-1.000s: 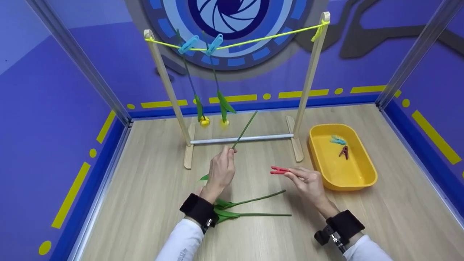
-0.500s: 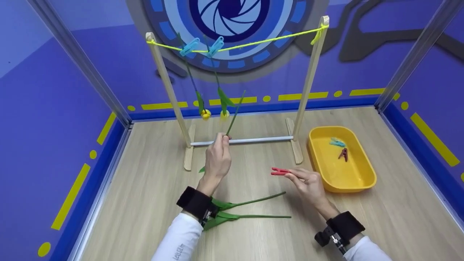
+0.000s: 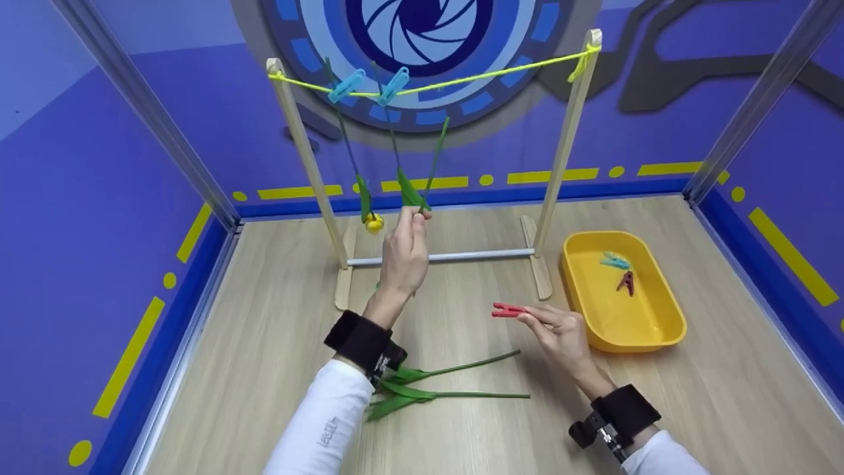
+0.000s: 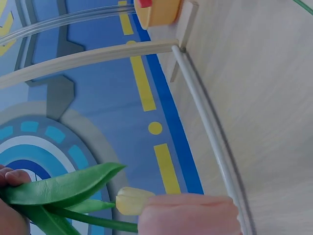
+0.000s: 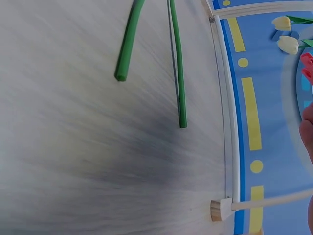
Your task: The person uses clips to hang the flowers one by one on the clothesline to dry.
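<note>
My left hand pinches a pink tulip by its green stem, the cut end pointing up in front of the rack, below the line. The pink bloom and leaf show in the left wrist view, while the forearm hides them in the head view. Over the table beside the yellow basin, my right hand holds a red clothespin between thumb and fingers. Two blue clothespins clip two tulips upside down to the yellow line; one has a yellow bloom, the other a pale one.
The wooden rack has a grey crossbar low between its feet. Two tulips lie on the table, blooms hidden by the left arm. At right, a yellow basin holds blue and dark red clothespins.
My left hand has risen and moved forward with the tulip, from over the table to in front of the hanging flowers. The right hand with the red clothespin has stayed nearly still.
</note>
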Available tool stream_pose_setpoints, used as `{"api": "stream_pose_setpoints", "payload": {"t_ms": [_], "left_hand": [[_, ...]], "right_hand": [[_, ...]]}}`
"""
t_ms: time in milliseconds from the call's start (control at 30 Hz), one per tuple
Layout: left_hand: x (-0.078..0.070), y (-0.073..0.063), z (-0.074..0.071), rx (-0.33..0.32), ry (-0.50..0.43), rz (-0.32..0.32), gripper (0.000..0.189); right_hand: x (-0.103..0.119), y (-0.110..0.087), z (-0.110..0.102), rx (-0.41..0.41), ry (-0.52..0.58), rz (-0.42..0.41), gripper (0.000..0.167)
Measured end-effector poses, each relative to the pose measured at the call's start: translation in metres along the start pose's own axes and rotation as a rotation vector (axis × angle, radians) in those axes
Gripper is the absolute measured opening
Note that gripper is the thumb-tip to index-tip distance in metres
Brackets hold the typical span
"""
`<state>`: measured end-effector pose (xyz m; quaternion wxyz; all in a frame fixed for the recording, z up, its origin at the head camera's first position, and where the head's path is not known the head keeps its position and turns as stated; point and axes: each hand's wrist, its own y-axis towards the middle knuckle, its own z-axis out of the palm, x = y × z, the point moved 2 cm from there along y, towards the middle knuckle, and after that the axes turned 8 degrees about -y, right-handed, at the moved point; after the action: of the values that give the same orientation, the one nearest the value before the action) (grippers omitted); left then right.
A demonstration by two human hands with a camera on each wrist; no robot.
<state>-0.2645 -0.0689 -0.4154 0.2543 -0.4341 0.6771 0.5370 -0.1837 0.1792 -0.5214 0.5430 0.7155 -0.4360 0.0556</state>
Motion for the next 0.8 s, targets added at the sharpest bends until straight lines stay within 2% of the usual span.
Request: {"api": "stream_pose_setpoints", "payload": {"t_ms": [167,300,467,567,800], "left_hand": [[-0.003,0.015,0.005,-0.051,-0.059,-0.053,0.031],[-0.009,0.024,0.004,-0.085,-0.071,-0.061,0.031],[-0.017,0.031,0.004,-0.078,-0.105,-0.082,0.030],[-0.020,0.037,0.006,-0.064,-0.117,-0.094,0.030],[-0.015,0.050,0.009,-0.056,-0.170,-0.164,0.031]], "right_hand": [[0.001,0.002,0.001,0.001,-0.008,-0.004,0.021],[-0.009,-0.001,0.005,-0.002,-0.015,-0.004,0.021],[-0.029,-0.010,0.008,0.032,-0.031,0.002,0.021],[-0.033,-0.011,0.007,0.049,-0.031,0.003,0.020],[0.003,0.007,0.001,0.006,-0.017,0.000,0.020]]}}
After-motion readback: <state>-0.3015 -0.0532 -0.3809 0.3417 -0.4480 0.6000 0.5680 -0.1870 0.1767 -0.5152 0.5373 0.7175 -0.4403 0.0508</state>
